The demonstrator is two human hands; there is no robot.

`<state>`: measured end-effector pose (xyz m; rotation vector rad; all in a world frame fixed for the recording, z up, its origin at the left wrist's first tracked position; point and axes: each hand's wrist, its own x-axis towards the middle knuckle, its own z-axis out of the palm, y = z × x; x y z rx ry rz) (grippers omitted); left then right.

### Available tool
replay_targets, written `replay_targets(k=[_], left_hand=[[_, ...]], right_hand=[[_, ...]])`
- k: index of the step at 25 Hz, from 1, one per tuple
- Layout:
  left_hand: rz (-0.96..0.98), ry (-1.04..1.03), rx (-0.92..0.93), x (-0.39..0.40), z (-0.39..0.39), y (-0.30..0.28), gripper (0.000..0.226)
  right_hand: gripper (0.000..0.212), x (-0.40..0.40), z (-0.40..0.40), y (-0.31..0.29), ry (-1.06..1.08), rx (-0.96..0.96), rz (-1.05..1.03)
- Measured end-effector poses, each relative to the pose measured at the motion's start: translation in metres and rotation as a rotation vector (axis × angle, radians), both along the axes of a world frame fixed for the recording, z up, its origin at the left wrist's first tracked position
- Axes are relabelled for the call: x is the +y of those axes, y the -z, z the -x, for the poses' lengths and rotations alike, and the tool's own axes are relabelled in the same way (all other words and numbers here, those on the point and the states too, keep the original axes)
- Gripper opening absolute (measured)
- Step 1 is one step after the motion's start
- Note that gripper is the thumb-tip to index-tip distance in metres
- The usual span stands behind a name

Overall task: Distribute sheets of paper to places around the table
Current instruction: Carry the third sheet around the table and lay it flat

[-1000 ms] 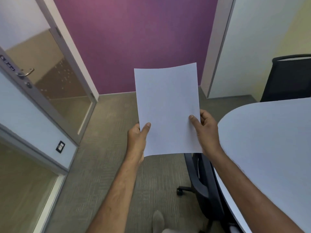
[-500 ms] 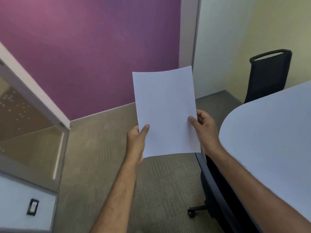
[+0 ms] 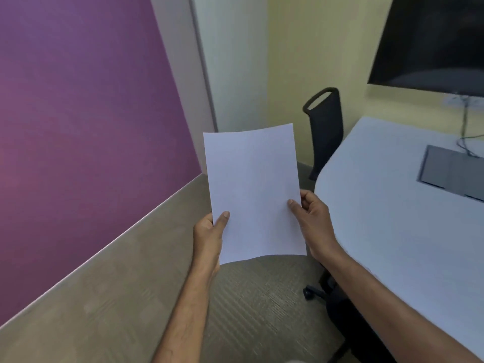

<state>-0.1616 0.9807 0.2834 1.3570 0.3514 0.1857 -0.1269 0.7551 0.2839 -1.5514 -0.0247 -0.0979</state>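
a purple wall [image 3: 78, 127] fills the left side of the view, meeting a grey-brown carpeted floor [image 3: 117, 297] along a pale baseboard. a pale yellow wall [image 3: 327, 48] stands at the back right, with a dark screen [image 3: 432, 40] mounted on it at the upper right. a large white counter [image 3: 392, 231] with a rounded end takes up the right side; a grey rectangular panel [image 3: 450, 176] is set into its top, with a thin cable [image 3: 465, 127] running up from it towards the wall. a black office chair [image 3: 326, 132] stands at the far end of the counter, and the dark base and a caster of another chair [image 3: 330, 292] show under the counter's near edge. in the middle, held up in the air over the floor and just left of the counter, is a sheet of paper [image 3: 254, 192]: plain white, blank on the side facing the viewer, upright in portrait, slightly bowed so its top and bottom edges curve. whether it is one sheet or several pressed together cannot be told. the left hand [image 3: 209, 234] pinches its lower left edge, thumb on the front. the right hand [image 3: 311, 218] pinches the lower right edge the same way, thumb on the front and fingers curled behind. both forearms are bare.
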Motion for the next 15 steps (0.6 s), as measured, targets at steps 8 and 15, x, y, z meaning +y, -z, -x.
replay_targets(k=[8,15], left_hand=[[0.001,0.319,0.007,-0.007,-0.197,0.023,0.015],[-0.056,0.507,0.061,-0.061,-0.380,0.035,0.013]], right_hand=[[0.018,-0.005,-0.125,0.016,0.325,0.062,-0.045],[0.017,-0.048,-0.268,0.034,0.524,0.115,-0.021]])
